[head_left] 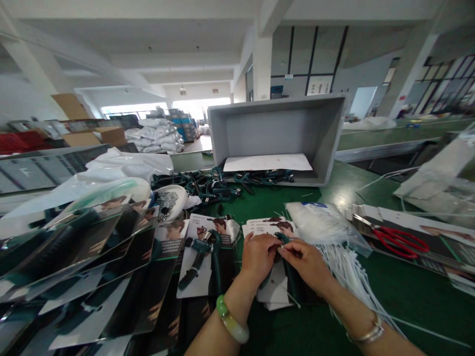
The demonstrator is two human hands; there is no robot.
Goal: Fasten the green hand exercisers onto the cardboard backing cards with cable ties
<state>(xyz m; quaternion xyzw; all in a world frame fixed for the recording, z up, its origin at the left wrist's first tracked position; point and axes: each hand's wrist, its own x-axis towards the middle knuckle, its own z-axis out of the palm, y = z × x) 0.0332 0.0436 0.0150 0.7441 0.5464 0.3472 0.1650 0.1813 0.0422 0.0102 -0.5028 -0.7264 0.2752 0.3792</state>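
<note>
A dark green hand gripper [282, 247] is held between both hands near the middle of the green table [389, 291], toward its near edge. The left hand [260, 257] is curled over the gripper's top from the left, fingers bent and closed on it; a green bangle [232, 320] is worn on that wrist. The right hand [306, 262] is closed on the gripper from the right, thumb and forefinger pinched narrow at its top, with a silver bracelet [367, 333] on the wrist. Whether something thin is pinched there as well cannot be told. The gripper is held just above a stack of printed backing cards [272, 291], which lies on the table under the hands.

Just left of the hands, a finished card with a gripper fastened to it [202, 259] is laid flat. Farther left, a spread pile of packed cards in clear sleeves [92, 262] is seen along the table's left side. To the right of the hands, a bundle of white cable ties [345, 269] is fanned out from a clear bag [319, 222]. Red-handled scissors [399, 240] are laid near the right edge. At the far edge, a grey bin [330, 133] is tipped on its side, with loose green grippers [218, 183] spilled before it.
</note>
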